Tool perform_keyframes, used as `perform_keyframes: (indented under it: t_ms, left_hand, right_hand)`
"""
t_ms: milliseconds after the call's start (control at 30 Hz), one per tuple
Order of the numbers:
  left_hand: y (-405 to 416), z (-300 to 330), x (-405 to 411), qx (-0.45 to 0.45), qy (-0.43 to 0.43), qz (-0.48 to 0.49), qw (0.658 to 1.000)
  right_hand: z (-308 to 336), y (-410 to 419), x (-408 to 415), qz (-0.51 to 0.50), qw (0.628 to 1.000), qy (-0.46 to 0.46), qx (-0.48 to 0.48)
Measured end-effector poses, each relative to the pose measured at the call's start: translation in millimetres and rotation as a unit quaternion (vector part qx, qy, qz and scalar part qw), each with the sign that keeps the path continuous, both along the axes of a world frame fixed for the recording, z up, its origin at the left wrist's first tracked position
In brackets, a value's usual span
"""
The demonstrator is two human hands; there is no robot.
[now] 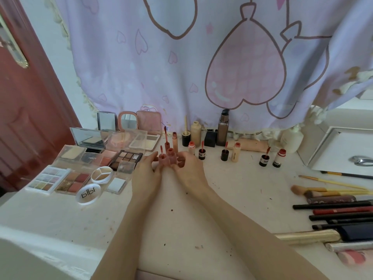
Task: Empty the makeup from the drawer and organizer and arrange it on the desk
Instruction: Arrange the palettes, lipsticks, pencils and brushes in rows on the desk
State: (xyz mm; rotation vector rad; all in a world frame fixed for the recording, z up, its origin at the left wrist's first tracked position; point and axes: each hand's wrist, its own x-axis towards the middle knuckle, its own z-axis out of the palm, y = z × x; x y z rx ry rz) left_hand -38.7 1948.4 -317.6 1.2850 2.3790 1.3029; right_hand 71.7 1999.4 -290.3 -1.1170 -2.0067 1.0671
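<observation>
Both forearms enter from the bottom edge and meet at frame centre on the table [232, 190]. I read the left hand [146, 170] with fingers curled round a small pink lip-gloss bottle [162, 158]; the right hand [188, 168] grips a second pink bottle [171, 156], touching the first. Eyeshadow palettes [72, 181] lie centre left. Brushes and pencils [339, 207] lie lower right. More open tubes [264, 159] stand centre right.

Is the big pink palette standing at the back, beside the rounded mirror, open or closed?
Open. The pink palette's lid stands upright against the curtain, its pans exposed below.
</observation>
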Motion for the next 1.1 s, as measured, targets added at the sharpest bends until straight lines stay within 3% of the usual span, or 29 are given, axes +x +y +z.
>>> perform_keyframes:
  t_ms: [233, 367, 467, 700, 833, 1100]
  left_hand:
    - [-21, 10, 26, 0.061, 0.006, 0.042, 0.997]
    - [-27, 21, 66, 0.094, 0.07, -0.03, 0.993]
    - [-21, 28, 98, 0.061, 0.123, -0.13, 0.982]
    - [12, 20, 170, -0.051, 0.206, -0.336, 0.918]
    - [38, 9, 195, -0.066, 0.249, -0.366, 0.894]
    - [49, 2, 197, -0.07, 0.248, -0.361, 0.896]
  right_hand:
    - [15, -1, 45, 0.01, 0.999, -0.04, 0.014]
    - [30, 1, 97, 0.021, 0.997, -0.067, 0.033]
    - [35, 4, 142, 0.015, 0.993, -0.093, 0.067]
    - [36, 23, 242, -0.051, 0.976, -0.185, 0.102]
    - [37, 34, 287, -0.089, 0.964, -0.23, 0.101]
    - [37, 26, 315, -0.047, 0.955, -0.273, 0.103]
